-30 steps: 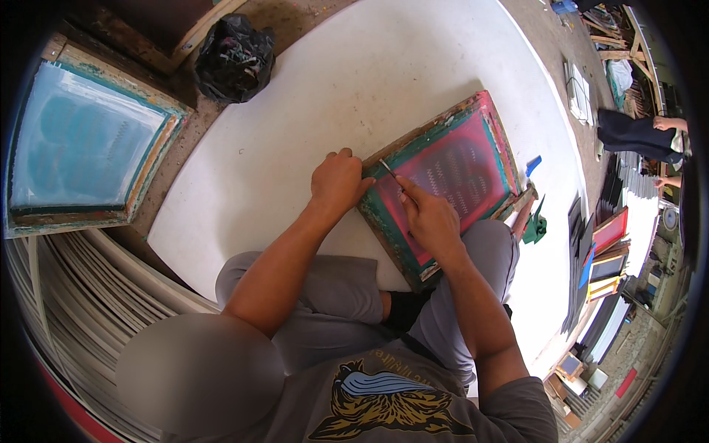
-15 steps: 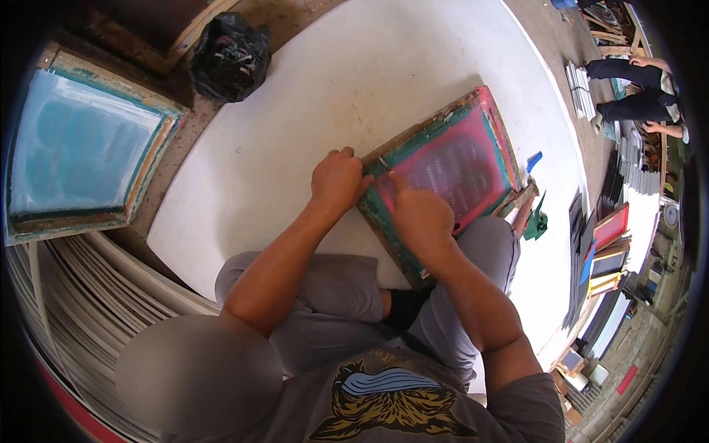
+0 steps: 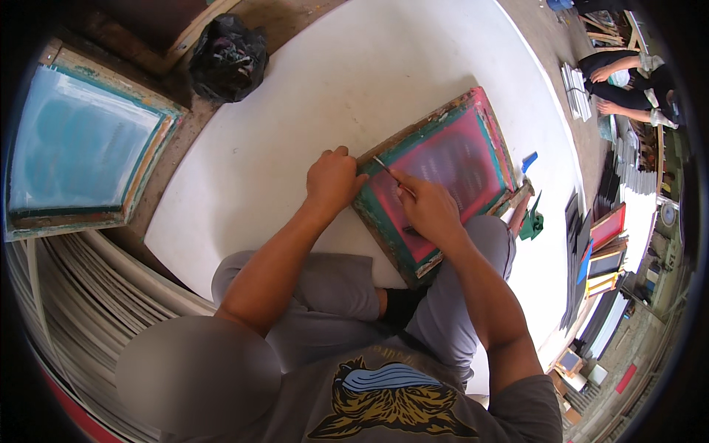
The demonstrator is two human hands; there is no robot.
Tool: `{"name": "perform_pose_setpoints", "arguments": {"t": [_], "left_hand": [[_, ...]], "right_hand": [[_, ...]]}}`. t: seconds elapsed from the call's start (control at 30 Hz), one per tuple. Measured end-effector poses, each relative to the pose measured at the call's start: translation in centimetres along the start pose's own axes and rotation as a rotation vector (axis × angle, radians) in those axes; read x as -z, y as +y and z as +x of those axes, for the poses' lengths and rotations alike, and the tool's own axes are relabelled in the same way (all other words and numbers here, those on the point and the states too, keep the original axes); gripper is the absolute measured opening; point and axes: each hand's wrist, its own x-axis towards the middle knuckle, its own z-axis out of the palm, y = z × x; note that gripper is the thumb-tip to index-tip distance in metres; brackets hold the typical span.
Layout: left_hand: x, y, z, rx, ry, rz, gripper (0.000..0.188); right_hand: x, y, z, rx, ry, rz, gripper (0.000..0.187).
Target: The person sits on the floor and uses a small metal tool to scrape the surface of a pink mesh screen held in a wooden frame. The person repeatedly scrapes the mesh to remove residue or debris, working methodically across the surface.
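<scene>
A wooden screen-printing frame [image 3: 504, 151] with pink mesh, green edges and rows of faint marks lies tilted across the white surface and against my right leg. My left hand [image 3: 334, 177] is closed at its left corner, thumb against the wood. My right hand [image 3: 430, 210] is over the mesh, closed around a slim dark tool with a thin metal blade [image 3: 382, 164]. Its tip points at the green strip by the frame's upper left edge. Whether the tip touches, I cannot tell; most of the handle is hidden in my palm.
A larger frame with blue mesh [image 3: 88, 140] leans at left, near a black plastic bag [image 3: 229, 59]. A blue piece [image 3: 529, 162] and a green scrap [image 3: 532, 221] lie right of my frame. Stacked sheets and another person's hands [image 3: 610, 71] are at far right.
My right hand has drawn back slightly, down and right, and the tool's blade now shows clearly. My left hand has stayed at the corner. At far right the other person's hands have moved.
</scene>
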Motion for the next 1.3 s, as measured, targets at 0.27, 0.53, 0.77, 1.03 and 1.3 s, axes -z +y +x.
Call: {"name": "perform_pose_setpoints", "arguments": {"t": [0.27,0.53,0.77,1.03,1.3], "left_hand": [[0.1,0.1,0.1,0.014,0.0,0.007,0.032],[-0.8,-0.5,-0.2,-0.049,0.062,-0.023,0.03],[-1.2,-0.4,0.0,-0.085,0.095,-0.011,0.032],[-0.6,-0.3,0.3,-0.08,0.09,0.006,0.033],[-0.7,-0.6,0.1,-0.058,0.068,-0.004,0.035]], "right_hand": [[1.1,-2.0,0.5,-0.081,-0.106,-0.19,0.037],[0.4,-2.9,0.8,-0.087,-0.197,-0.372,0.04],[-1.1,-1.7,0.2,-0.05,-0.14,-0.282,0.042],[-1.8,-0.8,-0.1,-0.09,-0.114,-0.16,0.039],[-3.2,0.1,-0.5,-0.107,-0.104,-0.122,0.041]]}}
